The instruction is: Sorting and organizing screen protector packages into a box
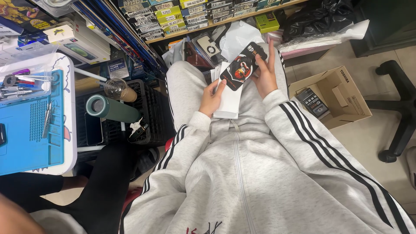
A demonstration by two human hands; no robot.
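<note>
My left hand and my right hand together hold a black phone case with a printed picture on its back, above my lap. The left hand pinches its lower end, and the right hand's open fingers support its upper end. Under the case, a white flat packet rests on my grey trousers, with the left hand lying partly on it. Both arms wear grey sleeves with black stripes.
An open cardboard box with a small dark packet stands on the floor at right, near a black chair base. Left stand a black crate, a green bottle and a blue work mat with tools. Shelves of boxed goods run behind.
</note>
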